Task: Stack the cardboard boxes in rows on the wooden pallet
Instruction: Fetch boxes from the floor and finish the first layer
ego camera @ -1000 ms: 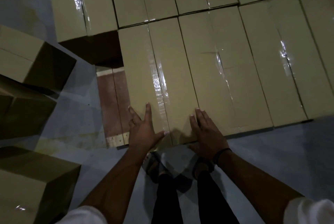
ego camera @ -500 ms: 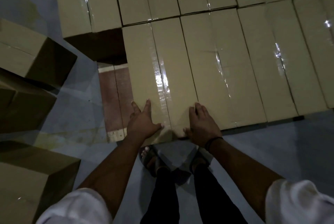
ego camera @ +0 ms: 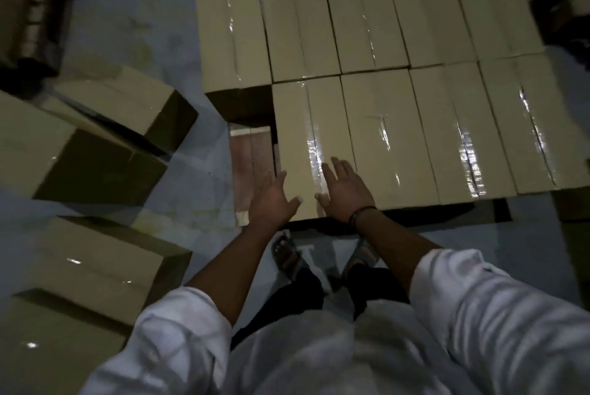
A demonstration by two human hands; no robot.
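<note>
A person in white sleeves (ego camera: 498,315) stood on a pale floor (ego camera: 143,11) at the near edge of a pallet (ego camera: 252,165) that was almost covered by one layer of taped boxes. The back row (ego camera: 367,18) appeared to hold five boxes laid side by side, and the front row (ego camera: 447,133) four, packed edge to edge. Only the near left corner of the pallet showed bare wood, a slot that looked wide enough for one more box.

At least four loose boxes (ego camera: 105,263) lay at odd angles on the floor to the person's left, well apart from the pallet and not yet stacked. By these signs the first layer was one box short of full, with that corner to fill and any upper rows not yet begun.

Both hands were at the near end of the end box (ego camera: 303,126), the leftmost of the front row, just beside the bare corner. The left hand (ego camera: 271,200) was at the box's left edge, fingers straight and close together, thumb held apart. The right hand (ego camera: 346,192) was over its top, fingers loosely spread. Neither gripped anything; whether they touched the cardboard could not be told. A dark wristband (ego camera: 362,214) circled the right wrist, and sandals (ego camera: 287,255) showed below
</note>
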